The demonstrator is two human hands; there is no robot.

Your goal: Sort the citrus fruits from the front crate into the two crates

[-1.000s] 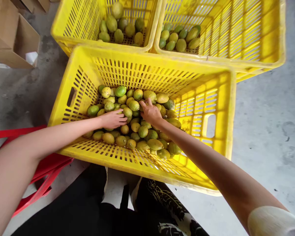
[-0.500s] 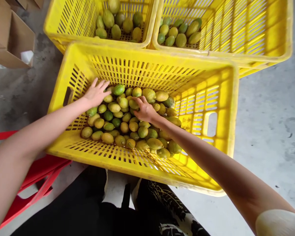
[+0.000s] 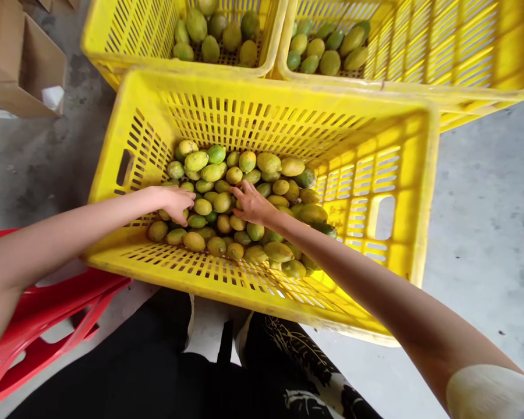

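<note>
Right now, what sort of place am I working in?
Probably a fruit sorting or packing area: yellow slatted crates of green-yellow fruit stand on a bare concrete floor, with cardboard boxes nearby.

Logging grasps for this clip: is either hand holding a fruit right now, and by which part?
It cannot be told. Both hands, left and right, rest palm-down on the fruit pile in the near yellow crate; their fingers curl over fruits, but no fruit is visibly lifted.

A grey concrete floor (image 3: 484, 192) in soft daylight, with cardboard boxes (image 3: 21, 64) at far left and a red plastic frame (image 3: 48, 314) nearby.
</note>
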